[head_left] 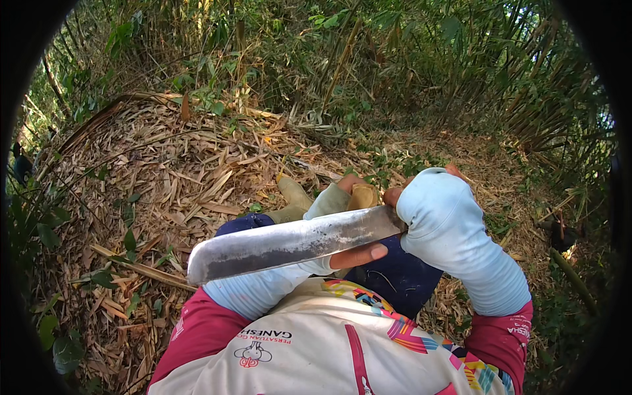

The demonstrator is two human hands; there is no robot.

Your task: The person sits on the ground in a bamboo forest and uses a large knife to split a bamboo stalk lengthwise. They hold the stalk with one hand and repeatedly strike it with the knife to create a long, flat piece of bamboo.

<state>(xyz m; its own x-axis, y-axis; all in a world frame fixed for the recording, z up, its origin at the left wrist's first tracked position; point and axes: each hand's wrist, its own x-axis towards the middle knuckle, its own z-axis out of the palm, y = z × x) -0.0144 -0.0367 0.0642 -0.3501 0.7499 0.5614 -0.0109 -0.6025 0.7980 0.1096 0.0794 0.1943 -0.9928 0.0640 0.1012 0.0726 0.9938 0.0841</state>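
A machete (pixel 296 242) with a broad, worn steel blade lies across my lap area, its blunt end pointing left. My right hand (pixel 407 191) is closed at its handle end; a light blue arm sleeve covers most of that hand, and the handle is largely hidden. Behind the blade, my left hand (pixel 359 255) shows its thumb below the edge and fingers above it. Those fingers curl by a smooth tan piece (pixel 363 196) that looks like bamboo. The blade hides the left palm and the lower part of this piece.
Dry bamboo leaves (pixel 164 164) cover the ground around me. An olive boot (pixel 291 197) and dark blue trousers (pixel 398 273) show under my arms. A split stick (pixel 141 268) lies at the left, green plants (pixel 69 349) near it. Dense bamboo (pixel 395 59) stands ahead.
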